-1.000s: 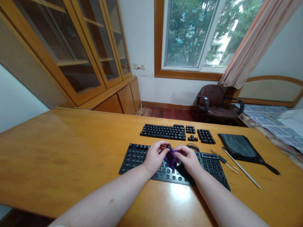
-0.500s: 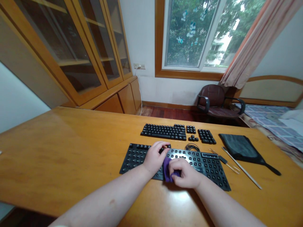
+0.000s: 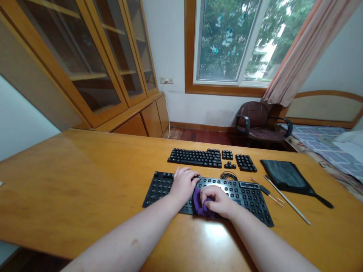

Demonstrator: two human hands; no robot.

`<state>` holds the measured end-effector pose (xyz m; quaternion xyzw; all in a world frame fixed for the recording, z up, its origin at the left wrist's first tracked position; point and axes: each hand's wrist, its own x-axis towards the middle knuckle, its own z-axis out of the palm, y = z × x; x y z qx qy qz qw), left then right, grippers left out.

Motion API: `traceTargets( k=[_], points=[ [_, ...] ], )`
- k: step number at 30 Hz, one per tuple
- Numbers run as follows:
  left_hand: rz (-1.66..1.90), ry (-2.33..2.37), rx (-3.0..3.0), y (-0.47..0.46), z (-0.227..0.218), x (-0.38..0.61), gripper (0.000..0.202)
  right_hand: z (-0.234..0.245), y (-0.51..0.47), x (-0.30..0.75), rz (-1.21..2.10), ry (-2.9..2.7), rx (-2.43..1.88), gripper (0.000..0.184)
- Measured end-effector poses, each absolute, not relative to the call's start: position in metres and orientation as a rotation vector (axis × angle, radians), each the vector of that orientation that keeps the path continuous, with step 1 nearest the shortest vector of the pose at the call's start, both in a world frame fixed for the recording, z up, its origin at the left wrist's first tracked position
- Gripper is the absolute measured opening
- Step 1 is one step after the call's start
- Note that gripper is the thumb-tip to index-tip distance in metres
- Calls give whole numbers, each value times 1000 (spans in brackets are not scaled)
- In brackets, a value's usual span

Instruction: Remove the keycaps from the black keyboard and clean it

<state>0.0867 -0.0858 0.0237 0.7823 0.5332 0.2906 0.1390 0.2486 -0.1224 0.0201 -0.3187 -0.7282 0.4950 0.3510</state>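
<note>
The keyboard base point(image 3: 159, 190), black and stripped of most keycaps so its switch stems show, lies flat on the desk in front of me. My left hand point(image 3: 183, 185) rests on its left-middle part, fingers spread toward the top edge. A crumpled purple cloth point(image 3: 197, 202) is bunched in my right hand point(image 3: 217, 200), whose fingers are closed on it over the middle of the base. The cloth touches the switches near the front edge. What lies under both palms is hidden.
Behind the base sit removed keycaps point(image 3: 195, 157) in groups, with a number-pad group point(image 3: 246, 163) to their right. A coiled black cable point(image 3: 228, 175), a wire keycap puller point(image 3: 266, 190), a pale thin stick point(image 3: 292, 204) and a dark pouch point(image 3: 286, 176) lie rightward on the wooden desk point(image 3: 85, 177).
My left hand has slid slightly left and its fingers have spread forward. My right hand has moved a little up and left with the purple cloth. The view has shifted slightly.
</note>
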Motion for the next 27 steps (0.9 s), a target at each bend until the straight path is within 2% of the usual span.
traceTargets(
  k=[27],
  points=[
    [841, 1597, 2284, -86, 20, 84, 11, 18, -121, 250, 1318, -1814, -787, 9]
  ],
)
